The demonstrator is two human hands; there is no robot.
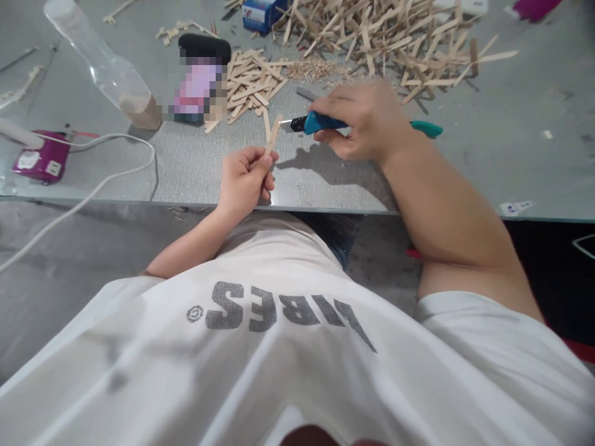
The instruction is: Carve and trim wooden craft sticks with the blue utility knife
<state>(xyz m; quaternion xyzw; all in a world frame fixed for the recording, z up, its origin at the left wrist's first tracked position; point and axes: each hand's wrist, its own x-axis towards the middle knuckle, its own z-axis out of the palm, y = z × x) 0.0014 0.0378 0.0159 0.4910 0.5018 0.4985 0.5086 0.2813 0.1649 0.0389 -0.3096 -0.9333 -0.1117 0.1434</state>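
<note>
Near the table's front edge, my left hand (pixel 248 176) pinches a flat wooden craft stick (pixel 274 134) between thumb and fingers, its free end tilted up and away from me. My right hand (pixel 357 121) is wrapped round a blue and black utility knife (pixel 318 122) from the right. The knife's blade tip meets the stick near its upper end. Just beyond the stick lies a pile of short craft sticks (pixel 253 83). Small wood chips (pixel 316 69) are heaped to the right of that pile. Part of the knife's handle is hidden by my right hand.
A large heap of longer sticks (pixel 372 37) covers the back right. At the left stand a clear bottle (pixel 109 77), a phone (pixel 195 90) with a dark object behind it, and a purple box (pixel 41 160) with a white cable (pixel 132 137). A green handle (pixel 426 129) shows behind my right wrist.
</note>
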